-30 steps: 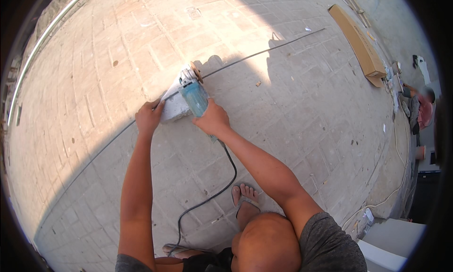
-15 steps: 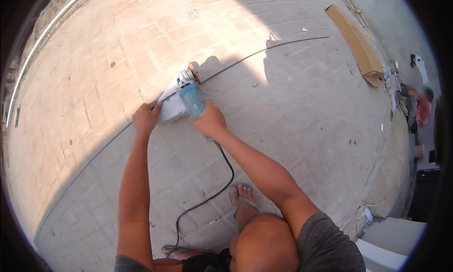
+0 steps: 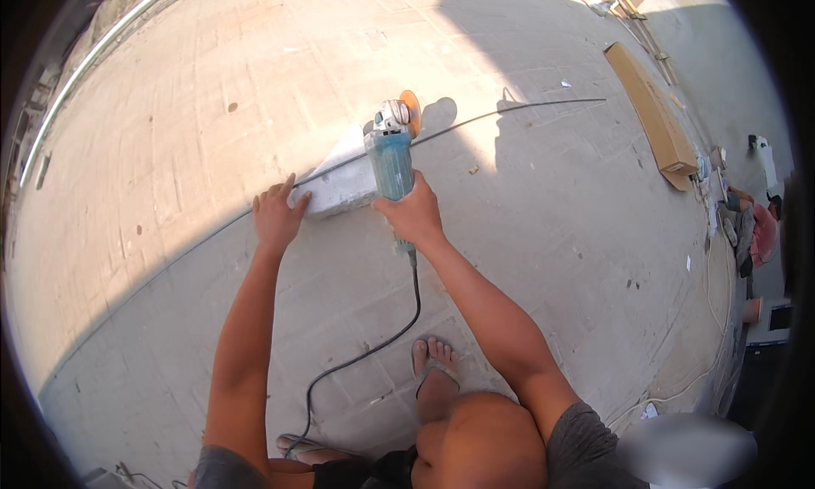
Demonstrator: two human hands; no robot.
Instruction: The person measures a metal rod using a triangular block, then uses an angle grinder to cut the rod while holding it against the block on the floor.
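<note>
My right hand [image 3: 413,210] is wrapped round the teal body of an angle grinder [image 3: 391,166]. The grinder's orange-brown disc [image 3: 411,113] stands on edge at its far end, just beyond a long thin dark rod [image 3: 490,115]. This rod lies across a pale, dusty block [image 3: 341,193] on the ground. At the block's left end my left hand [image 3: 277,217] has its fingers apart, with the fingertips by the rod and the thumb against the block. A black power cord [image 3: 363,354] runs from the grinder's rear toward my feet.
A long cardboard box [image 3: 652,111] lies on the paved ground at the far right. Beyond it are scattered debris and a person in a pink top [image 3: 763,234]. A pale cable [image 3: 711,366] runs along the right side. My sandalled foot [image 3: 437,366] is near the cord.
The grinder has swung more upright, its disc now clearer of the block and facing right. My left hand's fingers have loosened from the rod and spread. The view has shifted slightly.
</note>
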